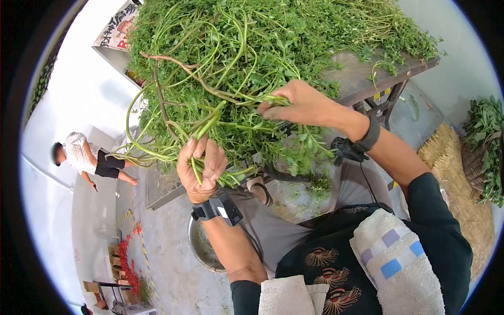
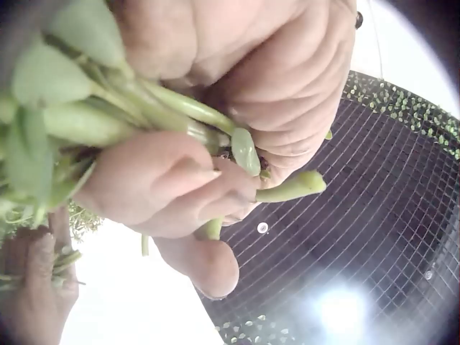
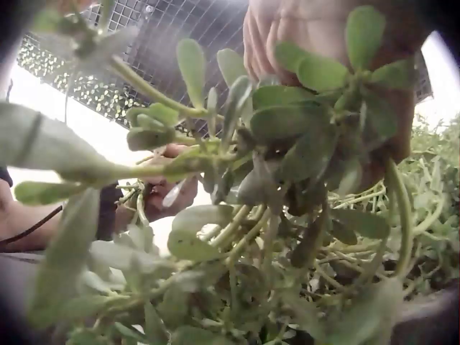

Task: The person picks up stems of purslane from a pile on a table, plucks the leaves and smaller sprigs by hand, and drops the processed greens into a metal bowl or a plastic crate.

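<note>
My left hand [image 1: 202,167] curls round several green stems [image 1: 210,123] at the near edge of the leafy heap [image 1: 262,47]. In the left wrist view, the fingers [image 2: 169,180] close over thick stems whose cut ends [image 2: 295,188] stick out. Up and to the right, my right hand [image 1: 310,105] pinches a bunch of stems [image 1: 275,100] between thumb and fingers, with leafy tips hanging below it. A long brownish stem [image 1: 189,73] runs across the heap toward the right hand. Leaves [image 3: 287,122] hide most of the right fingers in the right wrist view.
The heap lies on a dark table [image 1: 362,79]. Below the left forearm is a metal basin [image 1: 202,244]. A woven mat [image 1: 454,194] and a basket of greens [image 1: 475,157] are at the right. A person [image 1: 86,155] bends at the left, above red items [image 1: 126,260] on the floor.
</note>
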Available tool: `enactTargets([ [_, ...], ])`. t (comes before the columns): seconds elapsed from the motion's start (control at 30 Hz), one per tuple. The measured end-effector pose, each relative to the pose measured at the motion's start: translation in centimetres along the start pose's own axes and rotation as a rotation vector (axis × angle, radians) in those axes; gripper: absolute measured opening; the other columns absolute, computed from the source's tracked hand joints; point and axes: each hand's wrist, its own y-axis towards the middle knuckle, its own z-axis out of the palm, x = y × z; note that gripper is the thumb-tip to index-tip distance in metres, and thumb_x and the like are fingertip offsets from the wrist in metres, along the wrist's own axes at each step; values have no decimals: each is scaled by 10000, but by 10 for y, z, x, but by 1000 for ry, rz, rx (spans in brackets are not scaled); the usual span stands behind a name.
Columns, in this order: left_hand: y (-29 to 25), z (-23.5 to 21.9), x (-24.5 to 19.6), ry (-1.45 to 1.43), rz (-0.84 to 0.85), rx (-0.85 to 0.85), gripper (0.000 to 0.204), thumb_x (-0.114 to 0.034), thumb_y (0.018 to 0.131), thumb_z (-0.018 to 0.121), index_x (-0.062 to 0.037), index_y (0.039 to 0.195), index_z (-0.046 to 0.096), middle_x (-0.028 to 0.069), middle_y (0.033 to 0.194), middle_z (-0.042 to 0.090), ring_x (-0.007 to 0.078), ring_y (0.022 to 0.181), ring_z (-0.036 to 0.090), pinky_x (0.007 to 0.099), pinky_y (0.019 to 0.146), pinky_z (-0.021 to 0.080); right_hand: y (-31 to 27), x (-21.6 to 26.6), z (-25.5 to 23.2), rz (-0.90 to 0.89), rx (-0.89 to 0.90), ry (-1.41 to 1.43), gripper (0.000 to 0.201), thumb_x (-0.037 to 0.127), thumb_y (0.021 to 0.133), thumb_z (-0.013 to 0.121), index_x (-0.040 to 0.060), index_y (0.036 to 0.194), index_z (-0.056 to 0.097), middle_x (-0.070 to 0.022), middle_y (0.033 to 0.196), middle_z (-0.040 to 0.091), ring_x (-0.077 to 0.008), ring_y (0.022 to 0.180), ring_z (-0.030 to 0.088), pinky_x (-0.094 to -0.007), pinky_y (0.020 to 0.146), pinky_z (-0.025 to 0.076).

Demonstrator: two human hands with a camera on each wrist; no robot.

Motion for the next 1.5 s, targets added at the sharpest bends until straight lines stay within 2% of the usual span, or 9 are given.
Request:
enactTargets([
  [0.17, 2, -1, 2, 14, -6, 11, 279, -232, 951, 399, -102, 705, 410, 53, 505, 416, 115, 382, 344, 242, 328, 339, 21, 0, 50, -179, -67, -278, 366, 351, 723, 690, 93, 983, 684, -149, 655, 610, -247, 595, 584, -345, 590, 458],
  [0.23, -1, 1, 3, 54, -3, -22, 277, -231, 943, 415, -103, 698, 410, 60, 512, 418, 115, 385, 342, 244, 327, 341, 26, -2, 49, -3, 88, -268, 432, 386, 707, 702, 47, 974, 674, -160, 628, 594, -261, 566, 569, -368, 587, 462],
  [0.37, -1, 4, 1, 448, -50, -174, 269, -240, 902, 503, -73, 695, 467, 134, 637, 545, 143, 469, 479, 231, 363, 386, 23, 18, 12, 108, 214, 177, 309, 334, 765, 702, 37, 842, 672, 6, 537, 481, -73, 504, 421, -277, 474, 352],
  [0.5, 9, -2, 21, 526, -79, -489, 204, -189, 862, 580, -39, 730, 540, 202, 889, 618, 172, 724, 595, 236, 437, 470, 27, 16, 2, -24, 233, 198, 301, 332, 779, 701, 45, 869, 691, 30, 594, 523, -62, 544, 411, -252, 487, 316],
  [0.7, -2, 6, -4, 215, 149, -284, 280, -243, 907, 518, -64, 697, 469, 212, 854, 598, 112, 512, 468, 195, 349, 417, -2, 16, -31, 64, 378, 54, 339, 365, 833, 582, 43, 857, 686, 7, 645, 576, -83, 580, 468, -263, 522, 366],
  [0.77, -9, -9, -16, -57, 181, 223, 315, -209, 915, 503, -91, 648, 383, 168, 837, 550, 113, 539, 445, 193, 336, 405, -15, 7, -44, 177, 241, 174, 333, 343, 855, 555, 30, 795, 652, -3, 659, 565, -87, 584, 480, -268, 537, 379],
  [1.03, -21, -15, -15, -99, 262, 107, 332, -240, 856, 561, -83, 640, 364, 175, 759, 548, 126, 410, 404, 207, 300, 401, -33, -22, -88, 249, -28, 176, 245, 243, 863, 609, 30, 742, 598, 7, 662, 542, -82, 596, 482, -232, 580, 396],
  [1.27, -4, -4, 11, 298, 22, -14, 317, -241, 846, 578, 31, 1000, 634, 285, 933, 635, 175, 475, 519, 247, 424, 436, -19, -56, -67, 121, -17, -730, 271, 282, 787, 661, 235, 1052, 630, -135, 818, 635, -333, 796, 616, -421, 679, 502],
  [1.5, 17, 9, 42, 414, -179, -288, 207, -140, 843, 606, 17, 977, 614, 226, 968, 649, 182, 660, 586, 267, 586, 468, 0, -65, -39, 51, 93, -957, 202, 274, 787, 648, 145, 940, 619, -112, 760, 615, -325, 769, 621, -440, 637, 497],
])
